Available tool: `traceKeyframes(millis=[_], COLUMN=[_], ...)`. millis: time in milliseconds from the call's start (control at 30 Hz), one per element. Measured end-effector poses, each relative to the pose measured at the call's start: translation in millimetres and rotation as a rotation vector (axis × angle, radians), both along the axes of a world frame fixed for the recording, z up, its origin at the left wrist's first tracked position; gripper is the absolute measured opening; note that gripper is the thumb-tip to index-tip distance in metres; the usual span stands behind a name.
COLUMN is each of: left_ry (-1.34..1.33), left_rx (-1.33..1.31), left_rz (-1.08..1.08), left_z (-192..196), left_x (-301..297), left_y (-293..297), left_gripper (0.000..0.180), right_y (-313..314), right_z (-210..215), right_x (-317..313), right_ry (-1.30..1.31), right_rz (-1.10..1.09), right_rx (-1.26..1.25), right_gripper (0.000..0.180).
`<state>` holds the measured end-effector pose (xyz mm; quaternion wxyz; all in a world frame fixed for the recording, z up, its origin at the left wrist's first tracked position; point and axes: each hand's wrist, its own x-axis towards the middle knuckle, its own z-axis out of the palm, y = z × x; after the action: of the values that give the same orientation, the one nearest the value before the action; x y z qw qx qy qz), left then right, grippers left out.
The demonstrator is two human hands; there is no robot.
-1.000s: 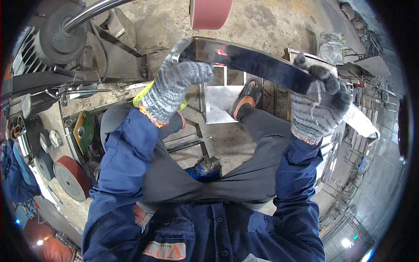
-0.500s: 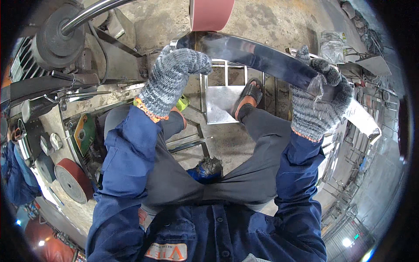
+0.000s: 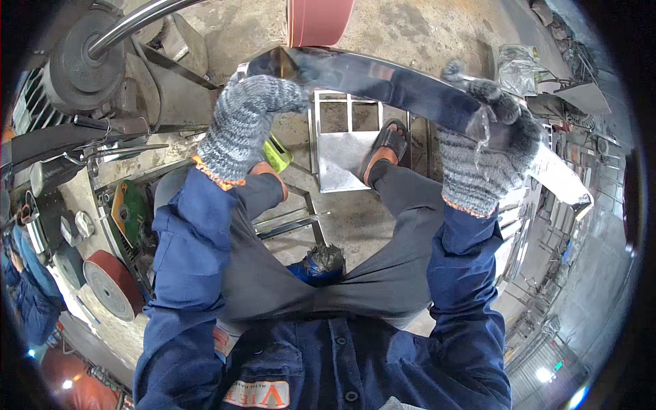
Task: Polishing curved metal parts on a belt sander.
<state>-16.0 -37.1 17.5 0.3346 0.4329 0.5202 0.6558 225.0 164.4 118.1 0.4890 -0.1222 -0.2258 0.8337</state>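
A long, shiny metal bar (image 3: pixel 389 83) lies across the space in front of me, mirror-bright and bent-looking through the lens. Its upper edge meets the underside of a reddish abrasive belt or wheel (image 3: pixel 321 24); contact appears close near the bar's left part. My left hand (image 3: pixel 249 123), in a grey knitted glove, is closed on the bar's left end. Farther right, my right hand (image 3: pixel 495 154), gloved alike, grips the bar with fingers over its far edge. A torn scrap of clear plastic film (image 3: pixel 482 130) hangs beside the right fingers. The bar's right end sticks out past that hand.
Between my legs stands a metal frame with a plate (image 3: pixel 342 160); my sandalled foot (image 3: pixel 389 147) is beside it. A dark machine with a round housing (image 3: pixel 87 65) stands at far left. Nearer are a rolled abrasive belt (image 3: pixel 109 283) and a green disc (image 3: pixel 130 212). Metal pieces crowd the right.
Both hands and the bar have shifted slightly left. The bar's left part has slid farther left beneath the belt. Both grips stay closed.
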Motion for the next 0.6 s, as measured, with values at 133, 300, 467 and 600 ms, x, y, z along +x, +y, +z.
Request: traceKeyframes(millis=[133, 300, 467, 600], left_ry=[-0.08, -0.62, -0.53, -0.608], left_rx=[-0.162, 0.114, 0.171, 0.147], left_rz=[-0.033, -0.206, -0.172, -0.136], left_z=[11, -4, -12, -11], left_x=[10, 4, 9, 4], left_y=[1, 10, 16, 12], left_gripper=[0.053, 0.027, 0.034, 0.027], right_y=[-7, 5, 10, 3], right_z=[10, 4, 1, 0], right_x=[3, 20, 21, 15], right_ry=[-0.018, -0.073, -0.048, 0.008], right_rz=[0.163, 0.127, 0.135, 0.162], right_rx=[0.02, 0.065, 0.103, 0.073], right_gripper=[0.026, 0.036, 0.037, 0.039])
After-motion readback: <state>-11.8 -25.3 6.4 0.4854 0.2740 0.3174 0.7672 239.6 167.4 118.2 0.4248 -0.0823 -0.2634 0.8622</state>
